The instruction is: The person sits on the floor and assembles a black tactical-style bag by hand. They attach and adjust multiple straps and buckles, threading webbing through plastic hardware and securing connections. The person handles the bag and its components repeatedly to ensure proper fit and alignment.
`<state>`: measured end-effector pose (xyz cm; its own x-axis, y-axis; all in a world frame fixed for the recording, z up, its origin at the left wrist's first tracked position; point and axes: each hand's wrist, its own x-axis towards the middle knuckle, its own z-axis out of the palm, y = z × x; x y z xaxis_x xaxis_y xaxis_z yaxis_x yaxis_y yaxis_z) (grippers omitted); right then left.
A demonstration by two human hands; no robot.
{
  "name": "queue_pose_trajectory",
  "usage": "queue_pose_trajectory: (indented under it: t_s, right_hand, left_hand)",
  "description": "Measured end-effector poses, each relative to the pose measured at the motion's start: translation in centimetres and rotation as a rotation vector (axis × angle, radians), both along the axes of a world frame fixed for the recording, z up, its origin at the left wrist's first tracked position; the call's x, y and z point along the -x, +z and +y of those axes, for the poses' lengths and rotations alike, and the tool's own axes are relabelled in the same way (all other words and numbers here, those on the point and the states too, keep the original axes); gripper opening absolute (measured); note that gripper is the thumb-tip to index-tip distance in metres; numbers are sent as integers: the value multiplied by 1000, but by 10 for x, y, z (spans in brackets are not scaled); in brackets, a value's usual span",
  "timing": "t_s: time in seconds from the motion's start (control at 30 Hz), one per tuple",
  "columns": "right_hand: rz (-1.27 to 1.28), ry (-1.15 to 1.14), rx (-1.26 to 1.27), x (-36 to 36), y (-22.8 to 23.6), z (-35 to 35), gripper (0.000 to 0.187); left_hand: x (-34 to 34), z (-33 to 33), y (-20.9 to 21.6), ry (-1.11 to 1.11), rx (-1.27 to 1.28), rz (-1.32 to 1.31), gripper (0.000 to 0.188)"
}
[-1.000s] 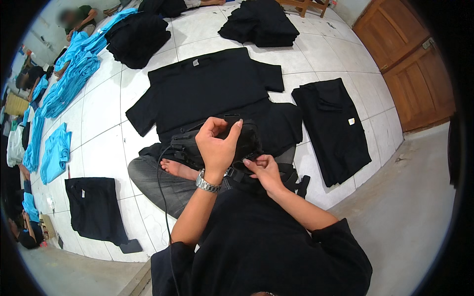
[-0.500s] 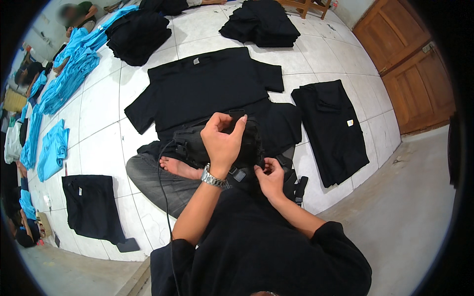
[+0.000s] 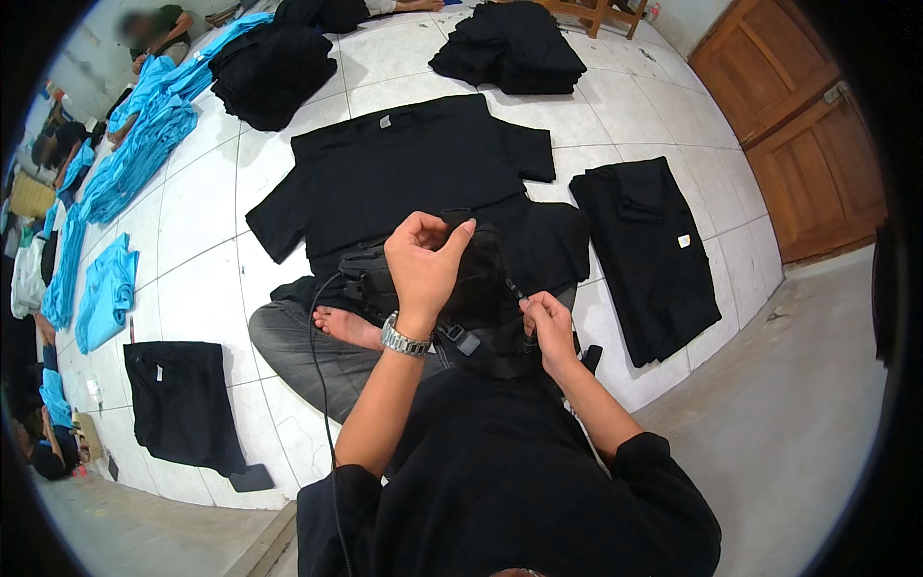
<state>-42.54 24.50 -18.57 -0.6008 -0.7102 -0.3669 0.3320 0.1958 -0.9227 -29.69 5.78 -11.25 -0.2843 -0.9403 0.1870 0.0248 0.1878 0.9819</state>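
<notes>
A black bag (image 3: 389,279) with straps and a dark plastic buckle (image 3: 467,342) rests in my lap. At its top edge my left hand (image 3: 428,264), with a metal wristwatch above it, is closed, thumb and fingers gripping the bag's upper part. My right hand (image 3: 546,327) pinches a small dark pull at the bag's right side; it looks like a zip pull (image 3: 514,290), though the fingers partly cover it. Beyond the bag, a black T-shirt (image 3: 404,159) lies spread flat on the tiles.
Folded black garments lie at right (image 3: 649,260) and left (image 3: 183,404). Black stacks (image 3: 510,48) stand farther back. Light-blue garments (image 3: 135,159) run along the far left, where other people sit. A black cable (image 3: 315,385) hangs beside my left arm. A wooden door (image 3: 808,144) stands at right.
My right hand has moved up and slightly right along the bag's side, and now pinches the small pull. My left hand has shifted slightly left at the bag's top.
</notes>
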Motion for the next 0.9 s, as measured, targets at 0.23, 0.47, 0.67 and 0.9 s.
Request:
queue_pose_trajectory:
  t_s: [0.23,0.47,0.67,0.9]
  right_hand:
    - [76,108,-7,6,11,-5,16]
    - [91,113,-23,17,-1,-14,19]
    - [226,142,-23,24,-5,-6,15]
    - [234,179,-18,20,3,3,13]
  left_hand:
    - [-3,-25,7,-56,-183,55,23]
    - [0,-25,5,-108,-249,93,26]
    - [9,-18,0,-58,-191,47,28]
    - [17,-13,-6,2,-116,-6,32]
